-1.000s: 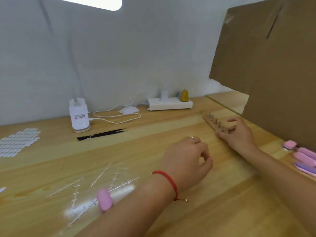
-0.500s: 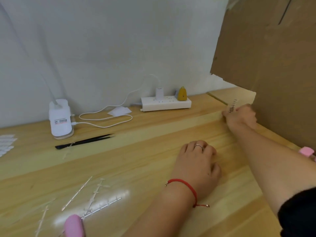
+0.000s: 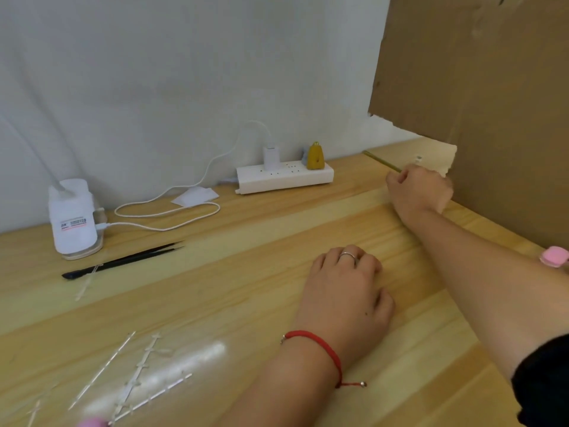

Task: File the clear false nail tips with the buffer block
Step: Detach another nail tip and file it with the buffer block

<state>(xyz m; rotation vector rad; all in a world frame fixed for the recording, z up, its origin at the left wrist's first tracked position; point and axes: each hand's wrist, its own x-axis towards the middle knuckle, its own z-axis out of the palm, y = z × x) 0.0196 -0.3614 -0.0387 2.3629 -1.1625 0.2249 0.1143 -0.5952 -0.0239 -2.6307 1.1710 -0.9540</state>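
1. As I judge it, filing has not begun: neither of the hands visibly has a buffer or a nail tip in it.
2. The left hand (image 3: 345,297) rests knuckles-up on the surface (image 3: 246,303) near the middle of the view. Its fingers are loosely bent under and nothing shows in it. It wears a ring (image 3: 348,256) and a red cord bracelet (image 3: 323,349).
3. The right hand (image 3: 418,192) is stretched out to 1 o'clock, at the foot of the cardboard sheet (image 3: 492,103). Its fingers are curled tight into a fist round something. Only a small pale object (image 3: 417,158) pokes out above the knuckles, and I cannot tell what it is.
4. The clear strips (image 3: 138,365) lie loose at 7 o'clock, well apart from both hands. They are thin runners with short side stubs, too fine to show whether nail tips sit on them. One more strip lies at 9 o'clock, touching the black tweezers (image 3: 123,261).
5. A pink block (image 3: 554,256) sits at 3 o'clock on the view's edge, just beyond the right forearm. A second pink thing (image 3: 92,423) is cut off at the bottom edge, beside the strips. Either could be the buffer; neither is being touched.
6. Nearly all of the task seems left: take up a buffer, take up a tip, and bring the two together.
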